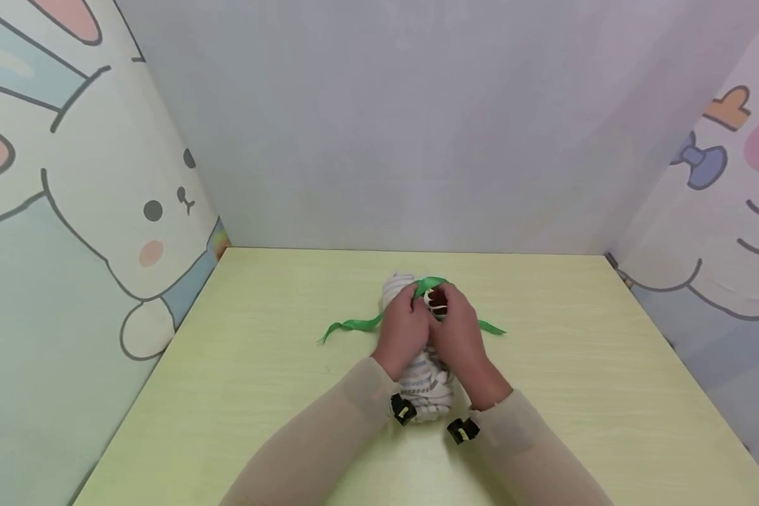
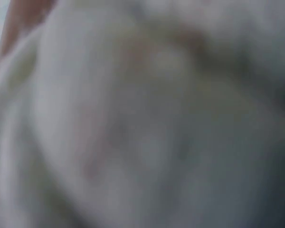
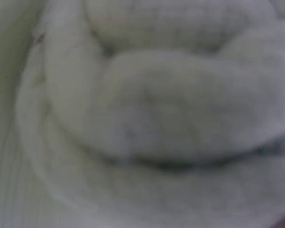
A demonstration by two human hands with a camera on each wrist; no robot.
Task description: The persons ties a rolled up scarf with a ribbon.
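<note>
A rolled bundle of white fabric with faint stripes (image 1: 425, 385) lies lengthwise on the table under both hands. A green ribbon (image 1: 431, 282) arches over its upper part, one tail stretching out to the left and a shorter one to the right. My left hand (image 1: 403, 327) pinches the ribbon between thumb and fingers. Close beside it, my right hand (image 1: 458, 327) has its fingers curled at the ribbon's other side. A small dark brown and white patch (image 1: 438, 301) shows between the hands. Both wrist views are filled by blurred folds of the fabric; the ribbon's middle is hidden by the fingers.
The pale yellow wooden table (image 1: 228, 379) reaches back to a plain grey wall panel (image 1: 379, 140). Side panels with cartoon animals stand at left and right. A small black device (image 1: 403, 409) sits at the left cuff, another (image 1: 464, 430) at the right.
</note>
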